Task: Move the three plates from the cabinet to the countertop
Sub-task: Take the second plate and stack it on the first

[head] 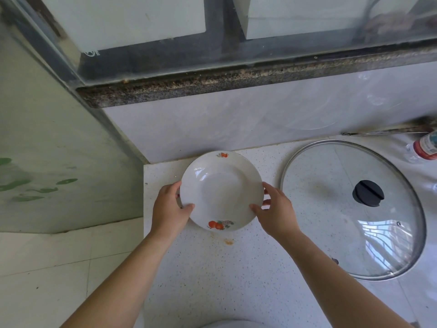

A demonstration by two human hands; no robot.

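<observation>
I've got the plate (pixel 221 190) at the far left corner of the countertop (pixel 212 280), face up, w/ both hands on it; it's round so no real long axis, but the two fruit prints mark it: big orange-and-grape one on the rim edge nearest me, smaller one on the far rim by the white backsplash (pixel 212 119). Can't tell if it's fully resting on the counter or just above it. Left hand (pixel 169 209) clasps the left rim, thumb lying over the top near edge, fingers tucked under/behind. Right hand (pixel 275 210) does the same on the right rim, thumb on top, other fingers curled along the outer edge. Both forearms come up from the bottom of view & angle inward toward the plate. Just right of the plate, apart from it, a big glass pot lid (pixel 352 209) lies flat w/ its black knob (pixel 368 193) up. Further right at the frame edge, a plastic bottle (pixel 423 147) on its side. Small orange stain (pixel 228 241) on the counter just on my side of the plate. Dark stone sill (pixel 236 79) & window above the backsplash. White curved edge at bottom centre, too cropped to ID.
</observation>
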